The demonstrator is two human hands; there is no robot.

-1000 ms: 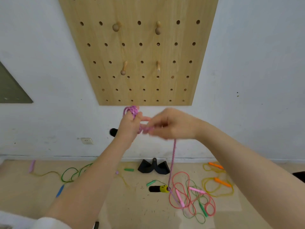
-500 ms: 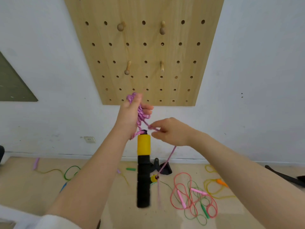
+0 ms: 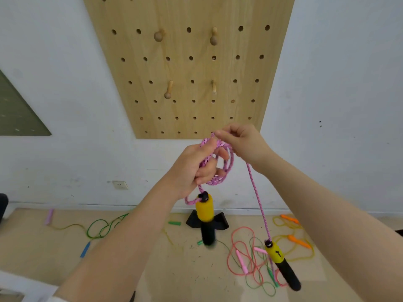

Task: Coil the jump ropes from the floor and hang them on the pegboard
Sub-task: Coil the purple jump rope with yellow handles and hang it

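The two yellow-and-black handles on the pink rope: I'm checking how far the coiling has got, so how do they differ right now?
The near handle hangs close under the left hand, on a short loop of the pink rope; the far handle dangles much lower, on a long strand running down from the right hand. The near handle hangs about upright and looks blurred; the far handle tilts and looks sharper. Both are yellow on top, black below, and hang in the air.

My left hand (image 3: 192, 166) grips looped cord, fingers curled; my right hand (image 3: 242, 142) pinches a strand just above it.
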